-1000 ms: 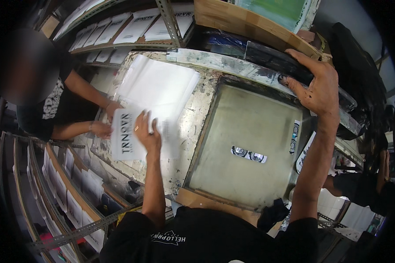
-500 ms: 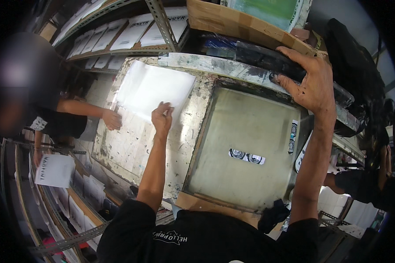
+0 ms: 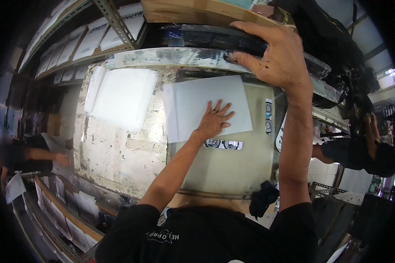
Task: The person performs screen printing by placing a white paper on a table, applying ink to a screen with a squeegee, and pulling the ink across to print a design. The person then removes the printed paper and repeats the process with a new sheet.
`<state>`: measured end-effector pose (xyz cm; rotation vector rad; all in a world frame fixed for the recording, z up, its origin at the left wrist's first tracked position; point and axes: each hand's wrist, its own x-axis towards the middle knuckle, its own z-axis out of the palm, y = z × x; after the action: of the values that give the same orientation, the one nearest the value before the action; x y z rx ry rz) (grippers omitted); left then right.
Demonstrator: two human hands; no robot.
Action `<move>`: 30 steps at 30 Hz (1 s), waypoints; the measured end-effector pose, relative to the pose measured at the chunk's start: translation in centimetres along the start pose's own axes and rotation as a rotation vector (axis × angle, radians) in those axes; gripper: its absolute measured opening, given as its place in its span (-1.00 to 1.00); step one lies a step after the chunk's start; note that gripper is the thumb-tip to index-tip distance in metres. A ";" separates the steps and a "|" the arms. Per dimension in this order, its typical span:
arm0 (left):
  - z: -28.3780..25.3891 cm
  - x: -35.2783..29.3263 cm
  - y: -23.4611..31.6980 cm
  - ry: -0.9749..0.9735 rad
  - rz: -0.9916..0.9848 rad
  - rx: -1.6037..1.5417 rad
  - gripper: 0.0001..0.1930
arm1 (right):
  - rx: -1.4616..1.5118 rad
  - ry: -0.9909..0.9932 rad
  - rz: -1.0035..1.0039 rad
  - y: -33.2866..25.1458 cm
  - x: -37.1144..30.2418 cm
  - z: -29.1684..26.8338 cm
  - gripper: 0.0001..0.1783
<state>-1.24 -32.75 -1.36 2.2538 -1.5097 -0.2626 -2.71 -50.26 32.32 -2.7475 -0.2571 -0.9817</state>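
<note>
My left hand (image 3: 214, 118) lies flat with its fingers spread on a pale, translucent sheet (image 3: 184, 109). This sheet covers the upper left part of a greenish-grey plate (image 3: 219, 175) set in the worktable. A black-and-white printed strip (image 3: 235, 145) shows just below the sheet, and another printed strip (image 3: 268, 116) lies along the plate's right side. At the far edge, my right hand (image 3: 278, 57) is closed over a raised, paint-stained frame (image 3: 162, 58), thumb on the near side. Behind its near bar runs a long black bar (image 3: 219, 37). What the right fingertips touch is partly hidden.
A stack of white sheets (image 3: 125, 96) rests on the stained tabletop (image 3: 118, 153) at left. Metal racks (image 3: 112, 19) with printed sheets stand far left and near left. A black cloth (image 3: 264, 199) hangs at the plate's near right corner. People stand at both sides.
My left hand has moved right from the white stack and spread open on a sheet now on the plate. My right hand keeps its hold. The person at left has moved away.
</note>
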 end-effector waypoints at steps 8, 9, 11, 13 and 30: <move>1.6 4.4 3.8 -0.168 0.134 -0.013 -0.46 | -0.017 -0.070 0.041 0.1 -0.2 -0.1 -0.32; 1.7 4.1 4.0 -0.162 0.145 -0.014 -0.46 | -0.024 -0.059 0.027 0.2 -0.2 0.0 -0.33; 1.9 3.6 4.4 -0.155 0.156 -0.021 -0.47 | -0.035 -0.039 -0.001 0.3 -0.1 0.2 -0.34; 2.1 3.1 4.7 -0.154 0.159 -0.031 -0.47 | -0.013 -0.091 0.051 -0.4 0.0 -0.4 -0.34; -14.2 -9.1 1.7 1.415 -0.283 -1.228 0.20 | 0.015 -0.142 0.119 -5.8 -6.8 -0.3 -0.42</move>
<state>-0.99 -21.65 11.44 1.0200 -0.0913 0.2624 -9.37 -45.39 29.00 -2.7857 -0.1201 -0.7540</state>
